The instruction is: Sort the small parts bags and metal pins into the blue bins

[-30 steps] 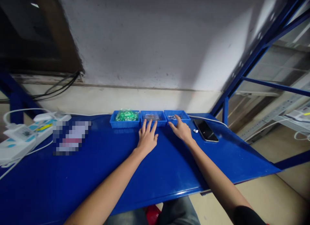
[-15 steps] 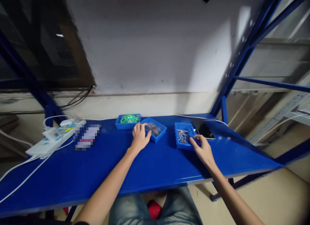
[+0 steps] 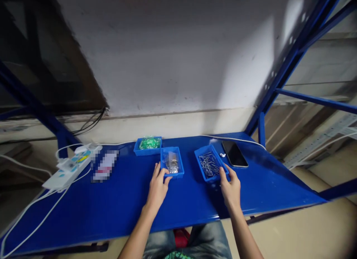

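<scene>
A small blue bin (image 3: 180, 169) in the middle holds a clear plastic bag with small metallic pieces (image 3: 172, 163). My left hand (image 3: 157, 184) grips its near left corner, thumb at the front wall and fingers along the left side. Farther right, a second blue bin (image 3: 201, 174) full of loose nails (image 3: 208, 164) sits slightly turned on the table. My right hand (image 3: 231, 184) pinches its near right corner, with the thumb on the rim and the fingers partly hidden beyond the wall. Both bins appear to rest on the blue tabletop.
A third blue bin (image 3: 147, 152) with green packets stands behind. A dark phone (image 3: 235, 154) and a white earbud (image 3: 222, 155) lie at right. At left are a pixelated item (image 3: 105, 166) and a white power strip (image 3: 68, 169) with cables. Blue posts flank the table (image 3: 111, 207).
The middle bin has turned straighter and come nearer, with my left hand now at its near corner. The nail bin has tilted round, and my right hand has closed on its corner.
</scene>
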`<state>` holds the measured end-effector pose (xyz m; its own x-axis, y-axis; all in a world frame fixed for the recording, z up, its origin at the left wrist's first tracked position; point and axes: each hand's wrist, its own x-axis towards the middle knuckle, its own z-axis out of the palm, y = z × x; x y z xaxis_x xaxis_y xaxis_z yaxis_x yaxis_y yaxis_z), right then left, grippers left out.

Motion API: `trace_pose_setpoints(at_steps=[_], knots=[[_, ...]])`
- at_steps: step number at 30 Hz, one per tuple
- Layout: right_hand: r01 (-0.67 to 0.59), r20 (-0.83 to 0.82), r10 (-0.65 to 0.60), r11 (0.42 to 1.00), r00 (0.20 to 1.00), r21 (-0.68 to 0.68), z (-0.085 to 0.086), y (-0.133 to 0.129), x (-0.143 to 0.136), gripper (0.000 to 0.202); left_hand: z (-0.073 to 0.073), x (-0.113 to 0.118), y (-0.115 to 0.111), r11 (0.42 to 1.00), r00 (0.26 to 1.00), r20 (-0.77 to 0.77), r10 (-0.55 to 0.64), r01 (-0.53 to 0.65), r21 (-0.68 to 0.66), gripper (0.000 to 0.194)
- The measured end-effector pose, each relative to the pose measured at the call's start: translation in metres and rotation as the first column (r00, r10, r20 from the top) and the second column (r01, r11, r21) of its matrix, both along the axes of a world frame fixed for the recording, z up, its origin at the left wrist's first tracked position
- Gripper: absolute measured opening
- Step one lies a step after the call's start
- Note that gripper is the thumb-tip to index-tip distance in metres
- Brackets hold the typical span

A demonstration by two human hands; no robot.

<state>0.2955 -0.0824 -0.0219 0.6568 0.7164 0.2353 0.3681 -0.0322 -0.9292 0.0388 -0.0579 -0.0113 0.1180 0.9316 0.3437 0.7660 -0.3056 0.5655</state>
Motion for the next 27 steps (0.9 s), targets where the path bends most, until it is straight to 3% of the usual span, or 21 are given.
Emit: trace_pose_setpoints(at_steps=[5, 10, 13, 15, 17, 20, 22, 27], knots=[[-0.049, 0.165, 0.034, 0.995, 0.986, 0.089, 0.014, 0.019, -0.019, 0.042, 0.033, -0.007, 0.026, 0.985, 0.978, -0.124, -0.168, 0.172, 0.021, 0.015], [0.035, 0.316, -0.104, 0.976, 0.943, 0.216, 0.013, 0.020, -0.044, 0.037, 0.053, 0.011, 0.021, 0.951, 0.910, -0.286, -0.300, 0.310, -0.014, 0.034], [0.013, 0.338, -0.076, 0.983, 0.938, 0.186, 0.005, 0.016, -0.051, 0.046, 0.056, 0.018, 0.015, 0.929, 0.875, -0.318, -0.364, 0.364, -0.063, 0.044], [0.006, 0.305, -0.049, 0.990, 0.951, 0.141, 0.001, 0.012, -0.051, 0.056, 0.053, 0.022, 0.011, 0.920, 0.877, -0.280, -0.390, 0.387, -0.067, 0.046], [0.011, 0.262, -0.030, 0.997, 0.965, 0.073, -0.002, 0.007, -0.049, 0.063, 0.044, 0.025, 0.008, 0.939, 0.920, -0.195, -0.340, 0.341, -0.029, 0.046], [-0.015, 0.265, 0.018, 1.000, 0.964, -0.015, -0.005, -0.001, -0.046, 0.062, 0.022, 0.031, 0.004, 0.995, 0.995, -0.011, -0.095, 0.095, 0.015, 0.056], [-0.056, 0.300, 0.062, 0.998, 0.952, -0.029, -0.004, -0.004, -0.045, 0.061, 0.008, 0.035, 0.002, 0.999, 0.996, 0.081, 0.029, -0.027, -0.027, 0.065], [-0.074, 0.374, 0.071, 0.997, 0.925, -0.007, -0.001, -0.007, -0.044, 0.065, 0.000, 0.036, -0.002, 1.000, 0.995, 0.104, -0.008, 0.009, -0.005, 0.067]])
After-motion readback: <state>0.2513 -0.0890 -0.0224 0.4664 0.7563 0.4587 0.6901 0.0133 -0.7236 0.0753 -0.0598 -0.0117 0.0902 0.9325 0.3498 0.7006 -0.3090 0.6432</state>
